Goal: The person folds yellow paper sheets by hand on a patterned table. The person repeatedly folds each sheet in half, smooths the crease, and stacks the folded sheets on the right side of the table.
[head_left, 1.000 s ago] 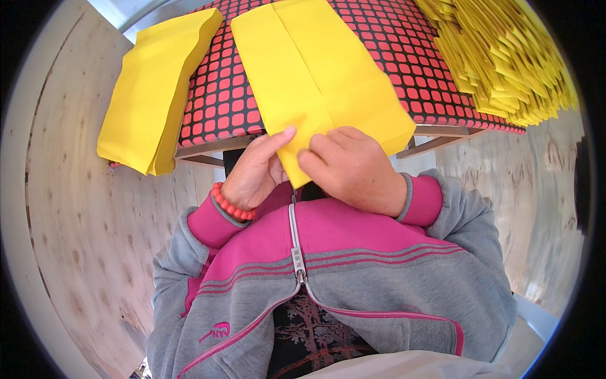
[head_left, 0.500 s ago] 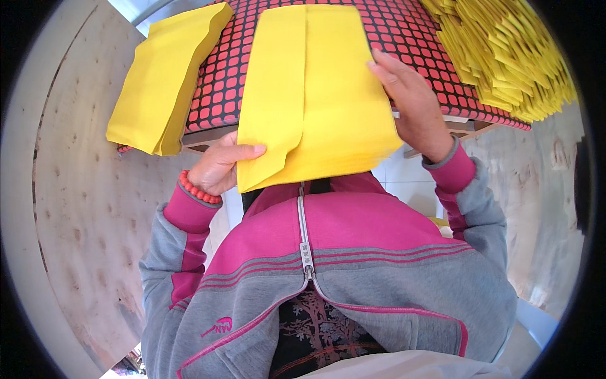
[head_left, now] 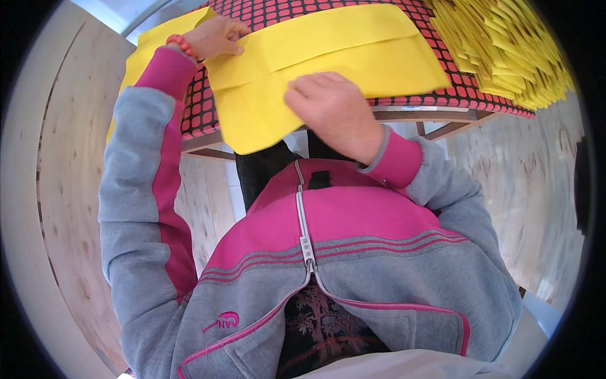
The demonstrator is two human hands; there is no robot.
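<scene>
Touching the upper-left edge of one folded yellow piece [head_left: 341, 47], your left grip [head_left: 218, 36] has thumb and fingers slightly apart; whether they pinch it, you cannot tell. Your right grip [head_left: 331, 110], second of two, curls loosely against that piece's middle, its fingertips hidden, so any hold is unclear. One red bead bracelet [head_left: 180, 43] circles your left wrist. The piece spans one red-and-black desk [head_left: 201, 107], one end overhanging your side. Left sits one yellow stack [head_left: 154, 44]; right, one yellow pile [head_left: 505, 54], its many layers uncountable.
</scene>
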